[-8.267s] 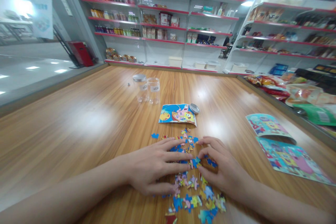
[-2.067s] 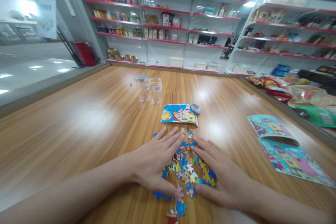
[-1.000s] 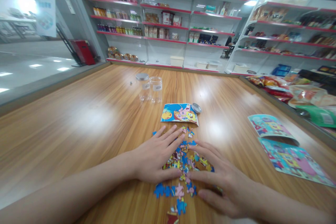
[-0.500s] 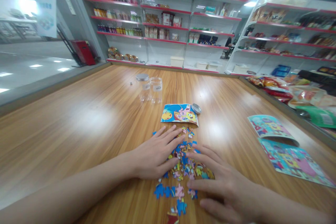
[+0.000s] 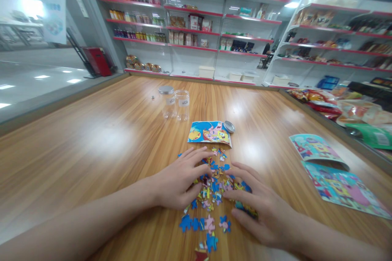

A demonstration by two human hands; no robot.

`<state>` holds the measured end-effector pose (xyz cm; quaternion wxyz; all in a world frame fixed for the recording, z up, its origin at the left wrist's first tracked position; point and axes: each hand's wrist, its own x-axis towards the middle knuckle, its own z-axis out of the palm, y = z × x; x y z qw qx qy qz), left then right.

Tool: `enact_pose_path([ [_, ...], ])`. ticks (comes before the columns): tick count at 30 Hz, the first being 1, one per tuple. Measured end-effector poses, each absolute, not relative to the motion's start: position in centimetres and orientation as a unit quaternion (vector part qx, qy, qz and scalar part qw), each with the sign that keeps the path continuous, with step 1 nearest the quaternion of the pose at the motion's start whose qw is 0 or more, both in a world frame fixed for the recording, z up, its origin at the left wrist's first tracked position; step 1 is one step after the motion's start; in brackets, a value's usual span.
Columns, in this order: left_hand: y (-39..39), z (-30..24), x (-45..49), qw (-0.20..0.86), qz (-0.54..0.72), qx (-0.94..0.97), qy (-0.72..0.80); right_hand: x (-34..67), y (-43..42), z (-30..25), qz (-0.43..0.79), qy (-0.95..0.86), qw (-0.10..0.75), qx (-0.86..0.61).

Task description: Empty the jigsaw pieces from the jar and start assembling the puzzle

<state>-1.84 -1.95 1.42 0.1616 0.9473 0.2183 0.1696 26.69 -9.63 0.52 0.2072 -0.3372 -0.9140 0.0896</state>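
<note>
Loose jigsaw puzzle pieces, mostly blue, yellow and pink, lie heaped between my hands. My left hand rests over the left side of the heap, its fingers stretched out and partly covering pieces. On the right side my right hand arches over more pieces with its fingers apart. A short joined row of blue and pink pieces lies nearer to me, with a blue piece below it. Beyond the heap is a cartoon picture card, a silver lid on its right edge.
Two clear plastic jars, one with a silver lid and one uncovered, stand farther back on the wooden table. Two curled picture sheets lie at right. Packaged goods sit beyond the right edge, and stocked shelves stand behind.
My right hand has shifted slightly right and away from me, uncovering a blue and pink piece near the joined row. My left fingers have bent a little more.
</note>
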Motion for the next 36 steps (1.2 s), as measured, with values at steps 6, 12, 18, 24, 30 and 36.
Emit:
enact_pose_path([
  [6,-1.8,1.3,-1.7,0.166,0.218,0.941,0.198,26.6,-9.7,1.5,0.103,-0.921,0.221,-0.303],
  [12,-1.9,1.4,-1.6,0.17,0.224,0.94,0.192,26.2,-9.9,2.6,0.099,-0.954,0.162,-0.231],
  [18,-1.9,1.5,-1.6,0.164,0.215,0.944,0.191,26.2,-9.8,2.2,0.104,-0.942,0.17,-0.269],
  [24,-1.8,1.5,-1.7,0.158,0.212,0.945,0.191,26.2,-9.9,2.4,0.108,-0.941,0.178,-0.266],
  [30,-1.9,1.8,-1.6,0.179,0.208,0.941,0.199,26.5,-9.9,2.0,0.089,-0.944,0.181,-0.26],
  [36,-1.8,1.8,-1.6,0.191,0.218,0.936,0.202,25.5,-10.7,4.3,0.036,-0.973,0.116,-0.194],
])
